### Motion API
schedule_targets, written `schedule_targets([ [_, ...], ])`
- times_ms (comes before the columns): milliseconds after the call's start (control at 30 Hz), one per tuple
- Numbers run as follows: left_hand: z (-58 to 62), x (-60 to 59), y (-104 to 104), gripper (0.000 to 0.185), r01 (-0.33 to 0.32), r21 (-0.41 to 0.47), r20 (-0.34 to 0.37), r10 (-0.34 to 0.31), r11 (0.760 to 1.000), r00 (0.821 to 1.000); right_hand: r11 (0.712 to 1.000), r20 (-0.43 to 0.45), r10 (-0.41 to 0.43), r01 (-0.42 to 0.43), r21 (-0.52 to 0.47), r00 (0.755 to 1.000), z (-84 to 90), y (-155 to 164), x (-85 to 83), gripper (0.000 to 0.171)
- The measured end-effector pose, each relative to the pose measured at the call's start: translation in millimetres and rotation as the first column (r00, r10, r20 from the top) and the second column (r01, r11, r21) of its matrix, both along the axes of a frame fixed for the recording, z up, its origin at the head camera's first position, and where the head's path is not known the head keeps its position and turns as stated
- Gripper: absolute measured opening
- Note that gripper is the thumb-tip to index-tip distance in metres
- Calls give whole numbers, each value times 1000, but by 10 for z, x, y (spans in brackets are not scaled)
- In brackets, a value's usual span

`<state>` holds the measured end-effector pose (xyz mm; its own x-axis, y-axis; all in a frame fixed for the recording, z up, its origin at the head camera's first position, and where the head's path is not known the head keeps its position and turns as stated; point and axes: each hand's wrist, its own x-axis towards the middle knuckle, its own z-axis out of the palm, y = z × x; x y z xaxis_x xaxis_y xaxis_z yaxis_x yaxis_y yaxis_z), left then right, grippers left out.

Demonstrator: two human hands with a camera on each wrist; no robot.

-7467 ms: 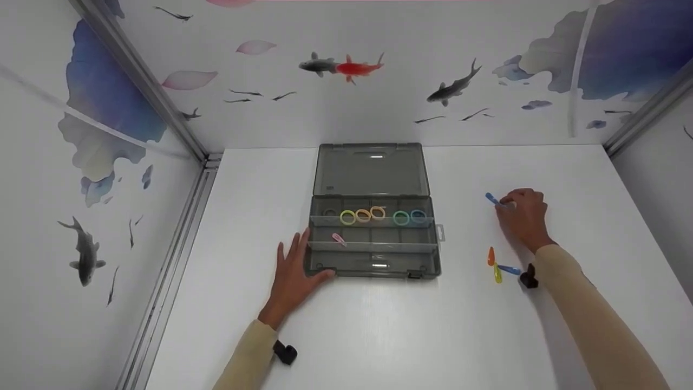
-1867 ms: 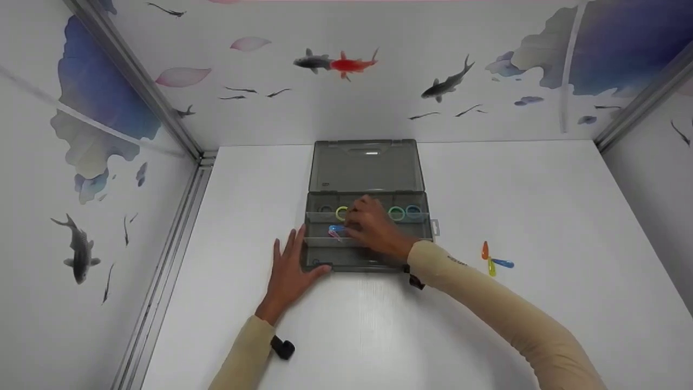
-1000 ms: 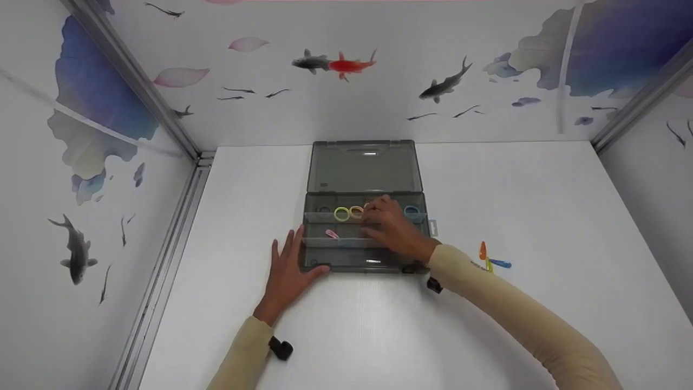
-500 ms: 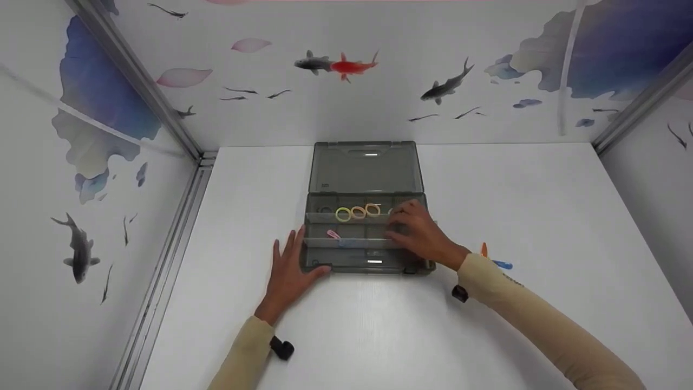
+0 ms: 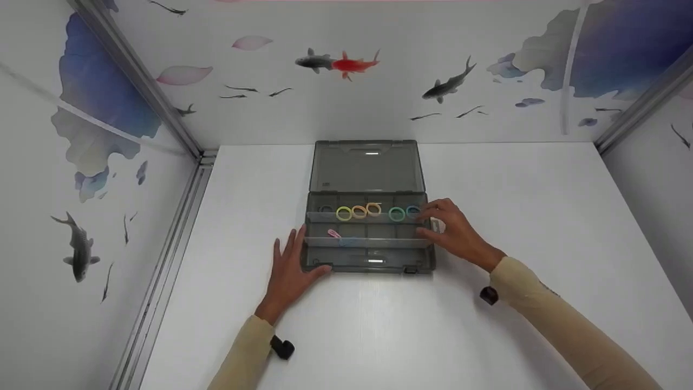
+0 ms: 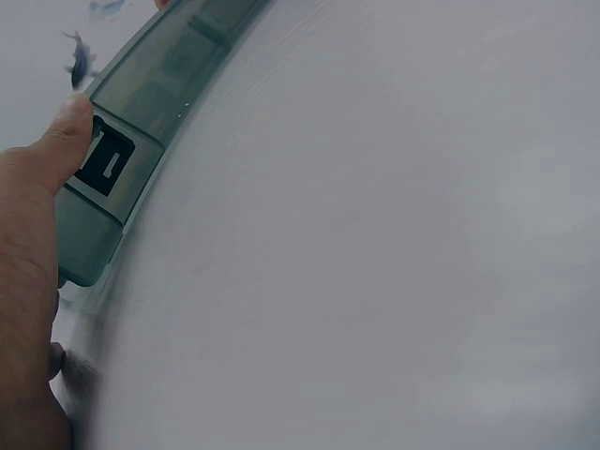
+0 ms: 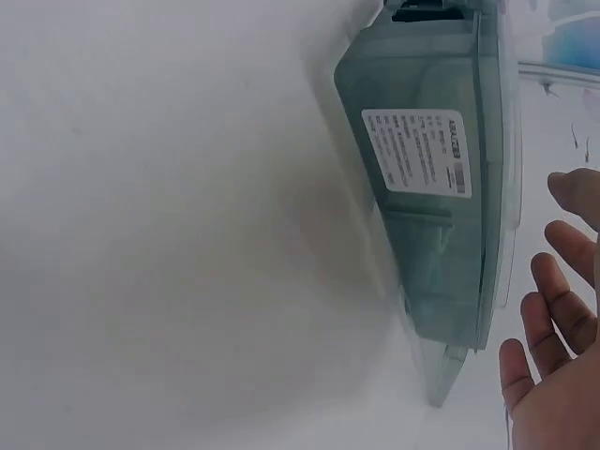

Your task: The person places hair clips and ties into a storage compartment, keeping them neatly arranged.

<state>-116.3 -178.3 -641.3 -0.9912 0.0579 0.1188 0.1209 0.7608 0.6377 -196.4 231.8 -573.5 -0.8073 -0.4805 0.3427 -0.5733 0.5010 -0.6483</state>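
Note:
A grey see-through compartment box (image 5: 370, 261) lies with its lid open in the middle of the white table. Its back row holds several coloured rings (image 5: 358, 212). A pink clip (image 5: 334, 233) and a faint blue clip (image 5: 347, 242) lie in the middle row. My left hand (image 5: 292, 265) rests flat on the table, its thumb (image 6: 70, 131) against the box's front-left corner by a latch (image 6: 103, 164). My right hand (image 5: 433, 221) hovers at the box's right edge with fingers (image 7: 562, 319) spread and holding nothing.
The box's open lid (image 5: 366, 168) lies flat toward the back wall. Painted walls close the table (image 5: 541, 184) in on the left, back and right. A label (image 7: 417, 150) shows on the box's side in the right wrist view. Black wrist mounts (image 5: 489, 295) sit under both sleeves.
My right hand has drawn out of the box's middle row to its right edge, leaving the blue clip beside the pink one. My forearm now covers the loose clips on the table.

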Motion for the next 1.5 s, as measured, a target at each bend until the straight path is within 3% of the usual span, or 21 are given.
schedule_targets([
  [333, -4, 0, -11, 112, 4, -6, -11, -4, 1000, 1000, 996, 49, -19, 23, -83, 999, 20, 409, 132, 26],
  [733, -1, 10, -7, 112, 13, 16, -6, -13, 1000, 1000, 990, 164, -142, 137, 41, 976, -151, 861, 398, 28],
  [967, 4, 9, -10, 112, 17, 23, 10, -18, 1000, 1000, 979, 138, -195, 185, 85, 971, -297, 1077, 476, 32],
  [1500, -36, -4, -20, 112, 4, 20, 24, -5, 1000, 1000, 958, 67, -271, 262, 116, 960, -428, 1387, 622, 42],
])
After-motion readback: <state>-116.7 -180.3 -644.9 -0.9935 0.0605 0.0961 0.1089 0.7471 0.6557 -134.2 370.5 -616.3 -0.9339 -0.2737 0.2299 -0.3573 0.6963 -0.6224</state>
